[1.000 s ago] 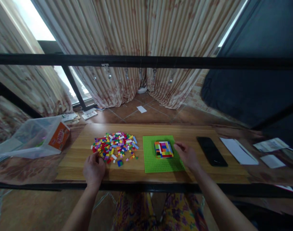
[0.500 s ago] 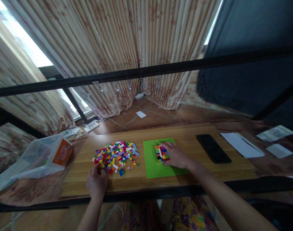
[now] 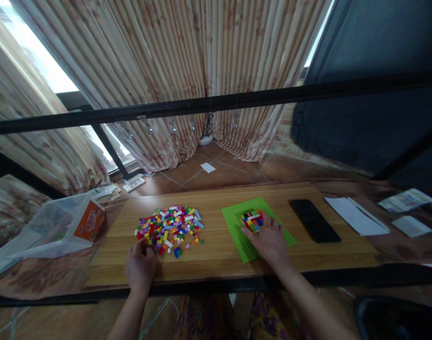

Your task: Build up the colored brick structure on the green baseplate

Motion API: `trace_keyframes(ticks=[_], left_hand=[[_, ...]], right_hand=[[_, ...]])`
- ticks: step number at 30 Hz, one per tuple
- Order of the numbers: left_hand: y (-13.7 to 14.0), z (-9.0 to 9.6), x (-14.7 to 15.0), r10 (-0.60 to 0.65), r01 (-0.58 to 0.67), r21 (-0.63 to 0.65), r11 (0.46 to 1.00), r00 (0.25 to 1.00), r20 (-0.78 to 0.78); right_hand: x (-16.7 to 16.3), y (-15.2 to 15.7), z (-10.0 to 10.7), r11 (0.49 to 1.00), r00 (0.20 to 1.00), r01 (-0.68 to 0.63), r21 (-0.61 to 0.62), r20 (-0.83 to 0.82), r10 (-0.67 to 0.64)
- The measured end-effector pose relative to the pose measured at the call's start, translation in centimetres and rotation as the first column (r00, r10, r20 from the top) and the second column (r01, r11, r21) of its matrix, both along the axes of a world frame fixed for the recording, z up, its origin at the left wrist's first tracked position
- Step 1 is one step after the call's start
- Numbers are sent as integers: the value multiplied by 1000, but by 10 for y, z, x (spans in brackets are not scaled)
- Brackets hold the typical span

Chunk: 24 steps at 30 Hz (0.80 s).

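A light green studded baseplate (image 3: 233, 222) lies turned at an angle on the wooden board. On it stands a low block of multicoloured toy bricks (image 3: 253, 218) with a white strip across its top. My right hand (image 3: 269, 238) is closed around the near and right sides of this block, thumb on the left, and covers part of it. My left hand (image 3: 141, 264) rests at the near left edge of a heap of loose toy bricks (image 3: 171, 224). Its fingers are curled together, and whatever they may hold is hidden.
A black phone-like slab (image 3: 313, 219) and white paper (image 3: 356, 215) lie to the right. At the left stands a clear plastic bin (image 3: 56, 231) with an orange label. A dark metal bar (image 3: 216, 103) crosses beyond the wooden board (image 3: 209, 269).
The baseplate has turned counterclockwise and shifted slightly right, with the brick block on it. My right hand has swung round to the block's near side. My left hand stays by the heap.
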<state>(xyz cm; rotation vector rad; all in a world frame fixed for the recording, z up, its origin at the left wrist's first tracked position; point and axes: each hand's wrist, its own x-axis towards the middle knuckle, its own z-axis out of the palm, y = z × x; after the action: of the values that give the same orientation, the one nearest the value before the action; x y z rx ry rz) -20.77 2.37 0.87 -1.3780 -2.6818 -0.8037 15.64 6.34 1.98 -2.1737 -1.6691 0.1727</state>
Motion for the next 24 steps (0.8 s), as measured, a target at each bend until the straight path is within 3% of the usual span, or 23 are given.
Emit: trace_keyframes(ticks=[3,9,12,16,18,20,24], left_hand=[[0,0,0,6,-6,-3,1000,1000,0],[2,-3,-2,-10,10,13,1000,1000,-3],[2,-5,-3,-14,14,19,1000,1000,-16],[2,-6,-3,-16,17,30,999,999,-31],[1,-5,-3,-13,14,32,999,999,-30],[1,-4,-2,-8,9,29,1000,1000,-26],[0,-4,-1,-10,11,43,999,1000,-24]], right_hand=[[-7,-13,1,1000,998,-11,3,-63,11],[-1,-31,-10,986,982,-152,61,-100,158],[9,-21,-8,976,975,-165,141,-124,183],[12,15,7,949,970,-187,253,-104,219],[5,35,14,947,962,-245,209,-67,264],[-6,49,17,944,945,-320,86,-41,324],[-31,50,15,916,917,-397,-55,6,398]])
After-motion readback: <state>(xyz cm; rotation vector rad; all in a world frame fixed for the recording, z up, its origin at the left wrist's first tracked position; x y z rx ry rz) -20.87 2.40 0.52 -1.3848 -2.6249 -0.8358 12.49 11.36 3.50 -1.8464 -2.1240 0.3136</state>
